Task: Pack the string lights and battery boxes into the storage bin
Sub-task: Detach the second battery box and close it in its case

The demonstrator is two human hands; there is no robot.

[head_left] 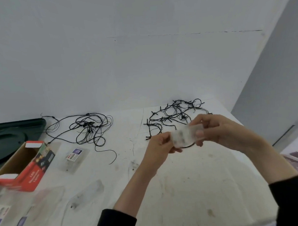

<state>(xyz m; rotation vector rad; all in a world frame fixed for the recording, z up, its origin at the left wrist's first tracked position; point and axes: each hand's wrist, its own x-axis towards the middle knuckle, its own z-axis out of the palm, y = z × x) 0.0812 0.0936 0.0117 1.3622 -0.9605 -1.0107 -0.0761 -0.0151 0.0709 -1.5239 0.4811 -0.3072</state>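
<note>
Left hand (161,143) and right hand (215,129) pinch the clear battery box (184,135) by its ends, long axis left-right, left hand nearer the dark green container (14,125)

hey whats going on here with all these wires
A person holds a clear battery box up over the white table, the left hand and right hand each pinching an end. The left tangle and right tangle of black string lights lie loose on the table. The dark green bin sits at the far left, beside an open red box.
</note>
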